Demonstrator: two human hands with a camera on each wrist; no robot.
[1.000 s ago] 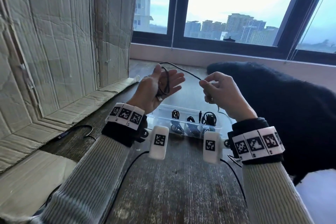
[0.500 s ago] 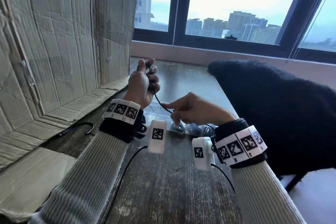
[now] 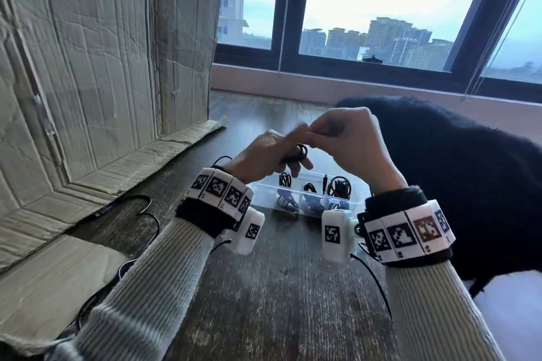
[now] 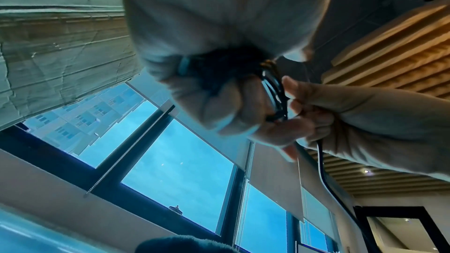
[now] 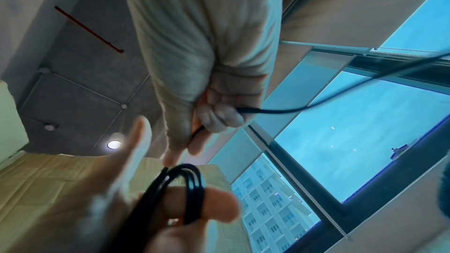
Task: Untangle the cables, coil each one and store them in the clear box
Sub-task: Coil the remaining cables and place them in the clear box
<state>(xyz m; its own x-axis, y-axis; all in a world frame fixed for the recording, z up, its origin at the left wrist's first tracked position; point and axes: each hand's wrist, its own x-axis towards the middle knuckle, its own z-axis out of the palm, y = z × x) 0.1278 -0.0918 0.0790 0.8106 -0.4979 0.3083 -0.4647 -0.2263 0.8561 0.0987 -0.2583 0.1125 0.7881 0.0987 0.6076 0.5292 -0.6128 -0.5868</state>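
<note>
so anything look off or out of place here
One thing: a loose black cable lies uncoiled on the table by the cardboard, outside the clear box. The rest are coiled inside or wound on the left hand.

The right hand [image 3: 349,143] has risen from the clear plastic box [image 3: 346,202] to meet the left hand [image 3: 264,158], pinching the thin black cable [image 3: 299,154].

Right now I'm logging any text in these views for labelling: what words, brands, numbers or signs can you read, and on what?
No readable words or numbers.
Left wristband: black-and-white square code markers, no letters.
Right wristband: the same kind of markers.
White wrist modules: one code marker each.
Dark connector by the cardboard: pale print, too small to read.
</note>
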